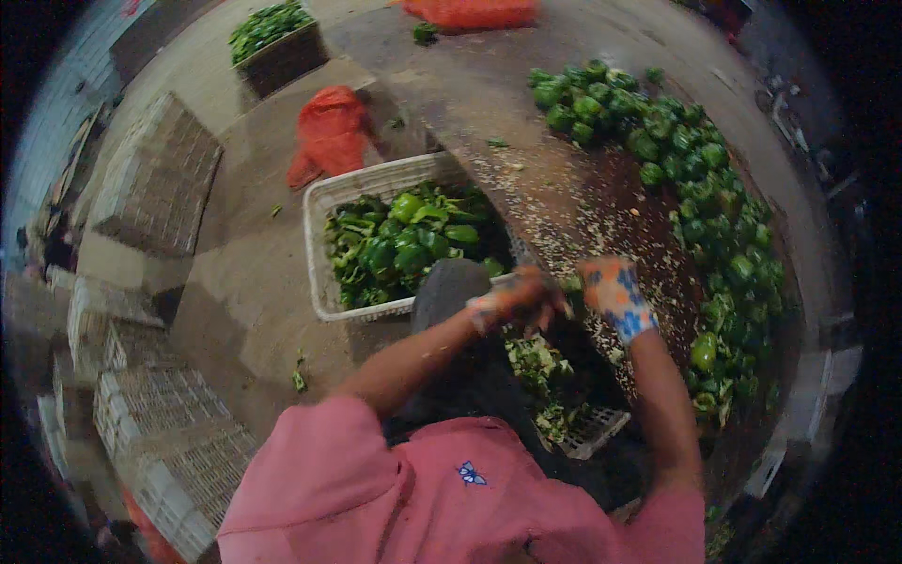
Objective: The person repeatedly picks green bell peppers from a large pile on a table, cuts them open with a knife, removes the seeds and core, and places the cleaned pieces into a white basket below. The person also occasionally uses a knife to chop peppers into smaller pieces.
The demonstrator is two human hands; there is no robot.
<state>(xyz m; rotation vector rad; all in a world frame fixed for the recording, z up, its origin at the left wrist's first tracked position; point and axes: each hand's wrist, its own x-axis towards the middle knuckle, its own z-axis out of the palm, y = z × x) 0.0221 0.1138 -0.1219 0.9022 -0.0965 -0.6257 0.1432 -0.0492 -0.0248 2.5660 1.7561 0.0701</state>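
My left hand, in an orange glove, reaches over the crate's near right corner, its fingers blurred. To its right, my right hand, in an orange, blue and white patterned glove, has its fingers curled. A bit of green, perhaps a pepper, shows between the hands; which hand grips it I cannot tell. A white plastic crate in front of me holds cut green bell peppers. Below my hands, pale green pepper scraps lie in and about a slatted crate, partly hidden in shadow.
Whole green bell peppers form a long heap along the right of a seed-strewn brown surface. A red mesh sack lies behind the crate. Stacked crates stand at left; a filled crate and an orange sack are farther off.
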